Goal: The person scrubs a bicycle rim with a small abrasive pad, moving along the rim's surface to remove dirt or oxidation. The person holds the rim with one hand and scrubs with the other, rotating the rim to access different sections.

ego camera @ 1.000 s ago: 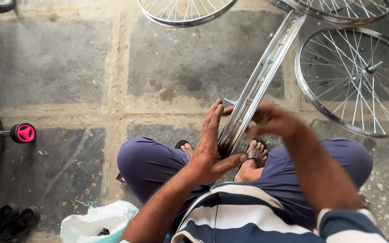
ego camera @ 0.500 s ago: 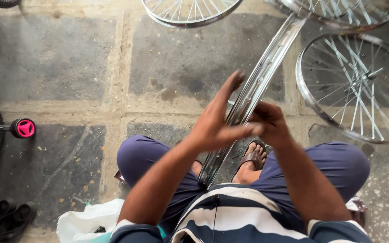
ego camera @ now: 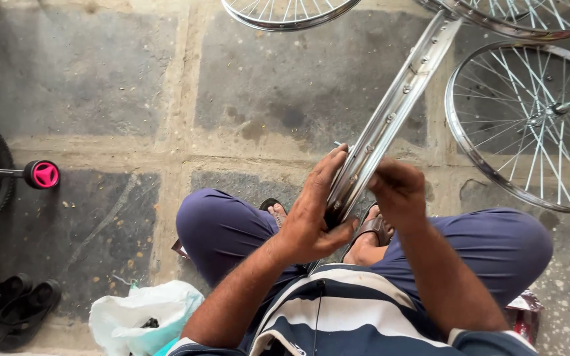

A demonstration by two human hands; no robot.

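I sit cross-legged on a stone floor with a bare silver bicycle rim [ego camera: 400, 99] standing on edge between my knees, running up and away to the right. My left hand [ego camera: 315, 211] wraps around the rim's left side near its lower end, thumb underneath. My right hand [ego camera: 397, 191] presses on the rim's right side just opposite, fingers curled against it. Whether the right hand holds a small tool is hidden. Spoke nipples dot the rim's channel.
A spoked wheel [ego camera: 529, 125] lies on the floor at the right, with two more wheels [ego camera: 285, 13] at the top edge. A pink pedal and tyre [ego camera: 44, 175] are at the left, black sandals [ego camera: 14, 310] at the lower left, and a white plastic bag [ego camera: 140, 316] by my left knee.
My left hand, raised with fingers spread half a second ago, has come down and closed around the rim. My right hand stays against the rim's right side.
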